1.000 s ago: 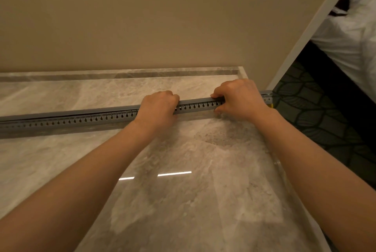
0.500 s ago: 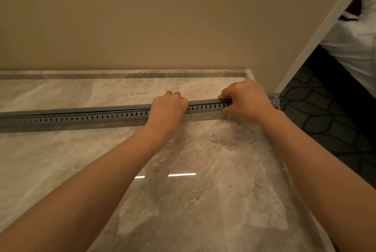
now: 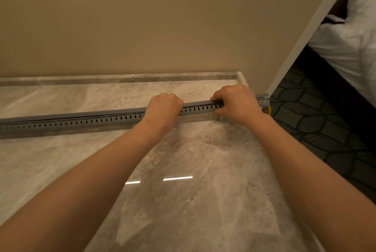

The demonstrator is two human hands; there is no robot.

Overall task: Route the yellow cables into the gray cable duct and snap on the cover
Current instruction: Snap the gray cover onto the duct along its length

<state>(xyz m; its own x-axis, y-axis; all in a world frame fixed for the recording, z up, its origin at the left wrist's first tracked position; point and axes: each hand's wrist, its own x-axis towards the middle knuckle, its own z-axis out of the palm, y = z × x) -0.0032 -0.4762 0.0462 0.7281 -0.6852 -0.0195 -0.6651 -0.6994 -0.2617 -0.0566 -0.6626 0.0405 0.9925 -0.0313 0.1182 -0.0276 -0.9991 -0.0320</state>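
Note:
A long gray slotted cable duct (image 3: 85, 120) lies left to right across the marble counter (image 3: 183, 190), with its gray cover (image 3: 199, 102) resting along the top. My left hand (image 3: 163, 110) is curled over the duct near its middle, fingers pressing on the cover. My right hand (image 3: 237, 103) grips the duct close to its right end, fingertips on the cover's top edge. A small bit of yellow cable (image 3: 269, 110) shows just past the right end, below the duct. The rest of the cables are hidden inside.
A beige wall rises behind the counter's raised back ledge (image 3: 122, 79). The counter ends at the right, beside a white door frame (image 3: 309, 29). Beyond it are dark patterned carpet (image 3: 317, 121) and a bed with white linen (image 3: 350, 48).
Both hands stay pressed on the duct and cover. The left hand has shifted a little rightward along the duct; the view has panned slightly.

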